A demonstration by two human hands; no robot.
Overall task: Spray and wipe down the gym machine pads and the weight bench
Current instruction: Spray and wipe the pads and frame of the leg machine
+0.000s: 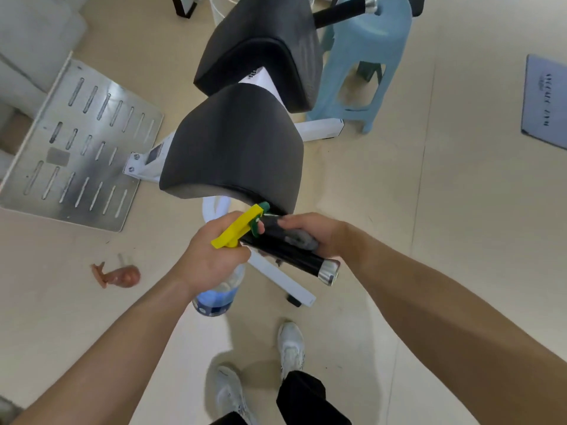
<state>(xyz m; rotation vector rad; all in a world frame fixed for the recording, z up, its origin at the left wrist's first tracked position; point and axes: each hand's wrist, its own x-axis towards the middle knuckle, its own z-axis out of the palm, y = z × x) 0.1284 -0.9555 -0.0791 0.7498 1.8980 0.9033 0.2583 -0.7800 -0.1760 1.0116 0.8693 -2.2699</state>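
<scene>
My left hand [211, 256] grips a spray bottle [219, 294] with a yellow trigger head [237, 225] and a green nozzle, aimed at a black handle bar [294, 256] with a chrome end cap. My right hand [316, 233] holds a grey cloth [302, 239] wrapped against that bar. Just beyond the hands is a black padded seat [236, 145] of a white-framed gym machine. A second black pad [264, 47] stands farther back.
A slotted metal footplate [76, 148] lies on the floor at the left. A light blue plastic stool [365, 56] stands behind the machine on the right. A brown object [118, 276] lies on the floor at the left. My white shoes [290, 348] are at the bottom.
</scene>
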